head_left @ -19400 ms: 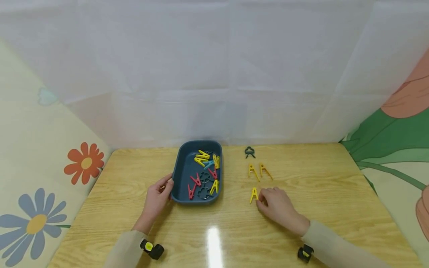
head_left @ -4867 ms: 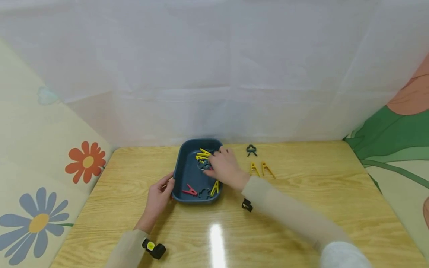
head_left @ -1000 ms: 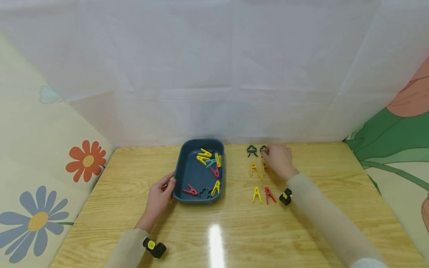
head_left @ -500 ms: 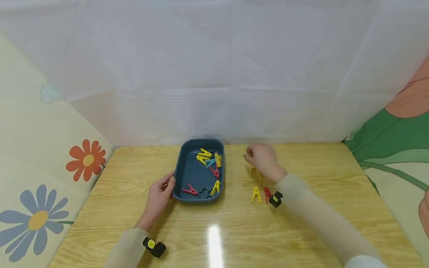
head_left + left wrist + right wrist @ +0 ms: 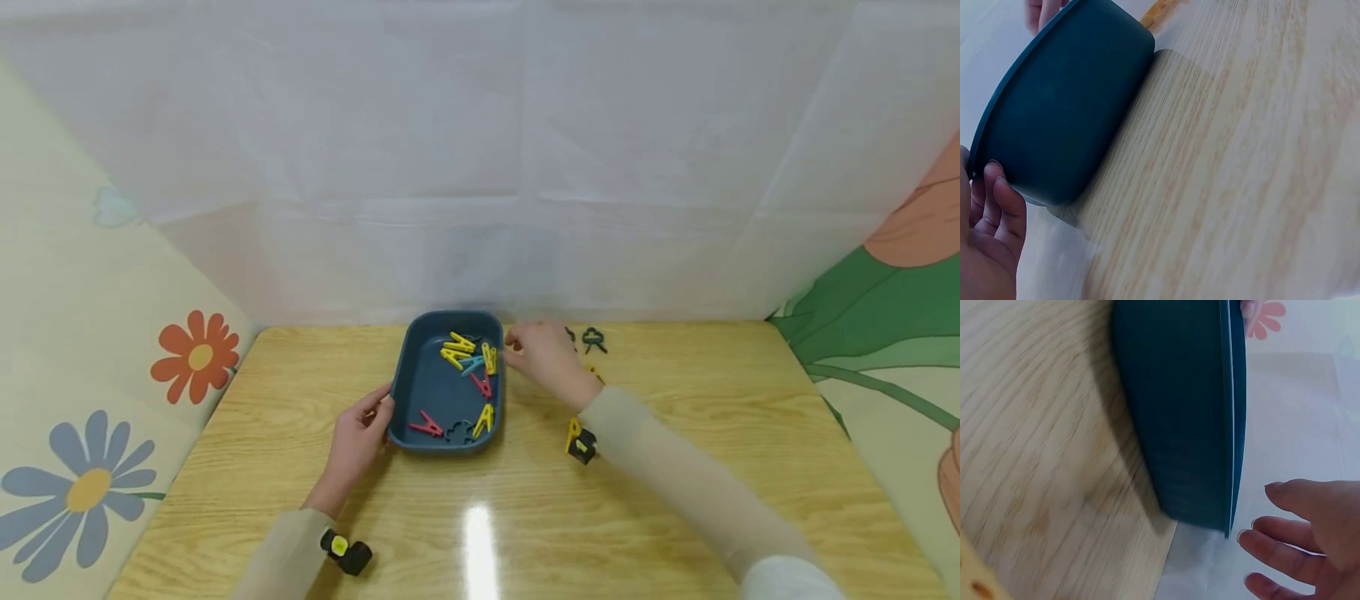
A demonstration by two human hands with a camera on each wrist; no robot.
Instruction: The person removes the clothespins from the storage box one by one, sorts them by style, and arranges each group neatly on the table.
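1. Pegs [image 5: 453,358], yellow, red and one blue, lie in the tray [image 5: 438,451] by the bench's [image 5: 712,375] far edge; most along tray's right side.
2. Look like light, stiff plastic, maybe slippery, not fragile; probably best pinched across the legs.
3. Left hand [image 5: 358,433] grips tray's left edge. Right hand [image 5: 551,358] holds nothing, fingers loosely bent, just beside tray's right edge.
4. Tray wall crowds right-side pegs; dark clip [image 5: 459,432] at near edge could tangle.
5. Dark clips also near bench's far edge, one half hidden; right sleeve [image 5: 667,458] blocks view of yellow pegs on bench.
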